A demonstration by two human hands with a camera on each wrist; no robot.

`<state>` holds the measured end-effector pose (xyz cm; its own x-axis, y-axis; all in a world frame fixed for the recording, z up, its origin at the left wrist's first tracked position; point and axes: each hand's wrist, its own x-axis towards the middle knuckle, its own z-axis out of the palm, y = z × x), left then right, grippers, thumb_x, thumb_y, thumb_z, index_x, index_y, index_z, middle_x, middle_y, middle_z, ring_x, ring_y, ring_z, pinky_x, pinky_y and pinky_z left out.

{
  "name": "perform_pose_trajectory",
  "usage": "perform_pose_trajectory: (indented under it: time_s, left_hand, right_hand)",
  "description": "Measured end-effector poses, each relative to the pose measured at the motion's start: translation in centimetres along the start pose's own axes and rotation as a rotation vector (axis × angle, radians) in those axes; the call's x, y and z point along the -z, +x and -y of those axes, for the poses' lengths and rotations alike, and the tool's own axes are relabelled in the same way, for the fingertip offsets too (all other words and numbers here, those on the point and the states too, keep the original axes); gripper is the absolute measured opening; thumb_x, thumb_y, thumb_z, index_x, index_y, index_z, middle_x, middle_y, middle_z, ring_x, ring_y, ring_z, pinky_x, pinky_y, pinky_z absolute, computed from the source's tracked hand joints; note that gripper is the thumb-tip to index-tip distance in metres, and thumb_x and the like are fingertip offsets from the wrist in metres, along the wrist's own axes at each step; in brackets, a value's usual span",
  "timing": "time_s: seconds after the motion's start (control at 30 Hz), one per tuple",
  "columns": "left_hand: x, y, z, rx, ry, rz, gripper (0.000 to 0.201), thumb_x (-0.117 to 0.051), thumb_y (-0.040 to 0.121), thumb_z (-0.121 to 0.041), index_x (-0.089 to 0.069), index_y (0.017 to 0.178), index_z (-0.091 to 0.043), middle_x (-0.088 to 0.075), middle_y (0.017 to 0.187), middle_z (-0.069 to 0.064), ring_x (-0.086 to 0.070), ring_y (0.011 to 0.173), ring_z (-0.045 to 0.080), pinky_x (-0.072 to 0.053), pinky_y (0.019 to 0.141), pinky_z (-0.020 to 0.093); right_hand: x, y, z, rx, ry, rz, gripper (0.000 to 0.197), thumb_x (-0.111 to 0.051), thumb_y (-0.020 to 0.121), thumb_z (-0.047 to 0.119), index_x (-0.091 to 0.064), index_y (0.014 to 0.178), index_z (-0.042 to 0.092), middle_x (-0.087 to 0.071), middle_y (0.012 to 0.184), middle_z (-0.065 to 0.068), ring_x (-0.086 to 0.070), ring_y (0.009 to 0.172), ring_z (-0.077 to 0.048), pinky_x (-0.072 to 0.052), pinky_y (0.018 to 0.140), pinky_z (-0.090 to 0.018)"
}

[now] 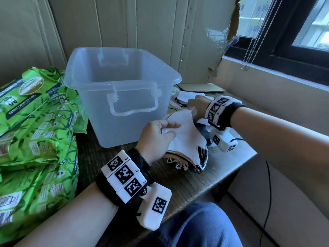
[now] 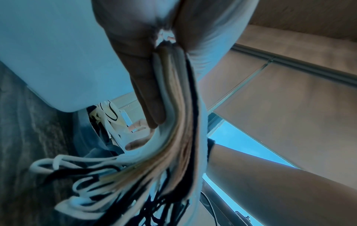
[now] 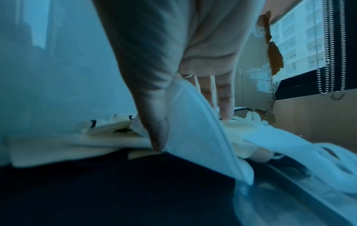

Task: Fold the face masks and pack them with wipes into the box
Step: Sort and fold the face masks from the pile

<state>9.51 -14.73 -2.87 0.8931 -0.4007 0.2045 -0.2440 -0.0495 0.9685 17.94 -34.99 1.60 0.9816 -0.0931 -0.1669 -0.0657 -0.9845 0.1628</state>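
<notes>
Head view: a stack of folded fabric face masks [image 1: 185, 139], white on top with tan and black layers beneath and ear loops trailing at its near end, sits at the table's right front, just right of the box. The left hand [image 1: 156, 138] grips this stack, thumb on the top white mask and fingers underneath; the left wrist view confirms it, showing the fingers [image 2: 148, 97] along one side of the layered edges [image 2: 179, 122] and the palm against the other. The right hand [image 1: 197, 106] reaches beyond the stack to a loose heap of unfolded white and cream masks [image 1: 185, 97] lying behind it, near the box's right wall. In the right wrist view the thumb [image 3: 154, 119] and fingers [image 3: 224, 97] pinch a white mask [image 3: 197, 130] lifted off that heap.

The translucent plastic storage box [image 1: 121, 90], lid off, stands upright in the middle of the dark wooden table [image 1: 204, 179]; nothing can be seen inside it. Several green plastic packs of wipes [image 1: 35, 125] are piled on the table's left, touching the box's left side. A window with bead chains [image 1: 254, 41] lies to the right.
</notes>
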Motion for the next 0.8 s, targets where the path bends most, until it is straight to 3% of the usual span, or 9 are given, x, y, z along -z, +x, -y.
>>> perform_pose_trajectory:
  time_s: [0.1,0.27,0.33,0.37,0.47,0.53,0.63,0.73,0.8]
  left_hand:
    - [0.1,0.1,0.1,0.014,-0.013,0.015,0.034,-0.057,0.086,0.000,-0.066,0.083,-0.033,-0.062,0.072,-0.032,-0.033,0.068,0.002,-0.031,0.048,0.003]
    - [0.0,0.1,0.4,0.023,-0.029,-0.005,0.036,-0.058,0.086,0.000,-0.066,0.082,-0.034,-0.069,0.098,-0.011,-0.044,0.086,0.018,-0.031,0.061,0.017]
    - [0.0,0.1,0.4,0.027,-0.030,-0.001,0.035,-0.057,0.086,0.000,-0.066,0.083,-0.034,-0.069,0.104,-0.004,-0.044,0.088,0.019,-0.031,0.062,0.018]
    - [0.1,0.1,0.4,0.028,-0.032,0.000,0.035,-0.057,0.086,0.000,-0.066,0.083,-0.034,-0.069,0.103,-0.004,-0.043,0.088,0.019,-0.031,0.062,0.019]
    - [0.1,0.2,0.4,0.024,-0.022,0.005,0.035,-0.057,0.087,0.000,-0.066,0.083,-0.034,-0.068,0.111,-0.002,-0.044,0.087,0.018,-0.032,0.063,0.017]
    - [0.2,0.2,0.6,0.024,-0.026,0.005,0.035,-0.057,0.087,0.000,-0.066,0.084,-0.034,-0.068,0.107,-0.002,-0.044,0.087,0.019,-0.032,0.062,0.018]
    - [0.1,0.2,0.5,0.036,-0.016,0.004,0.034,-0.056,0.087,-0.001,-0.065,0.086,-0.034,-0.066,0.110,-0.004,-0.046,0.088,0.017,-0.033,0.063,0.013]
    - [-0.2,0.0,0.1,0.030,0.005,-0.012,0.031,-0.058,0.086,-0.002,-0.065,0.088,-0.032,-0.055,0.134,0.000,-0.056,0.105,0.004,-0.036,0.076,-0.002]
    - [-0.3,0.0,0.0,0.026,-0.008,-0.003,0.027,-0.059,0.086,-0.003,-0.065,0.092,-0.029,-0.054,0.135,-0.001,-0.056,0.099,0.000,-0.039,0.078,0.002]
  right_hand:
    - [-0.4,0.5,1.0,0.069,-0.043,-0.003,0.061,-0.069,0.080,0.029,-0.038,0.130,0.013,-0.036,0.106,-0.009,-0.044,0.113,-0.031,-0.041,0.091,-0.035]
    - [0.9,0.7,2.4,0.124,-0.115,-0.006,0.037,-0.056,0.089,0.016,-0.054,0.125,0.011,-0.044,0.081,-0.004,-0.047,0.095,-0.029,-0.041,0.079,-0.026]
    - [1.3,0.8,2.8,0.112,-0.227,0.009,0.032,-0.046,0.093,0.010,-0.057,0.123,0.013,-0.055,0.090,-0.002,-0.050,0.085,-0.023,-0.034,0.057,-0.011]
    - [1.4,0.8,3.0,0.088,-0.258,0.003,0.033,-0.042,0.094,0.007,-0.058,0.122,0.013,-0.057,0.094,-0.001,-0.047,0.073,-0.018,-0.030,0.047,-0.012]
    - [1.5,1.5,2.8,0.031,-0.165,-0.012,0.031,-0.044,0.093,0.010,-0.062,0.117,0.007,-0.065,0.111,-0.008,-0.033,0.054,-0.012,-0.024,0.046,-0.015]
    - [2.0,1.2,2.4,-0.015,-0.037,-0.085,0.025,-0.053,0.090,0.019,-0.068,0.106,0.008,-0.068,0.105,-0.010,-0.047,0.060,-0.018,-0.034,0.050,-0.021]
    - [3.6,0.3,0.9,-0.077,0.190,-0.268,0.025,-0.060,0.087,0.020,-0.067,0.101,0.001,-0.066,0.104,-0.016,-0.061,0.090,-0.033,-0.049,0.072,-0.033]
    - [4.8,-1.3,-0.2,-0.117,0.356,-0.444,0.027,-0.064,0.084,0.021,-0.066,0.101,-0.001,-0.063,0.108,-0.021,-0.057,0.100,-0.033,-0.044,0.073,-0.031]
    - [5.1,-2.8,-0.3,-0.122,0.405,-0.478,0.031,-0.062,0.086,0.023,-0.064,0.109,0.003,-0.060,0.113,-0.020,-0.053,0.107,-0.032,-0.039,0.076,-0.028]
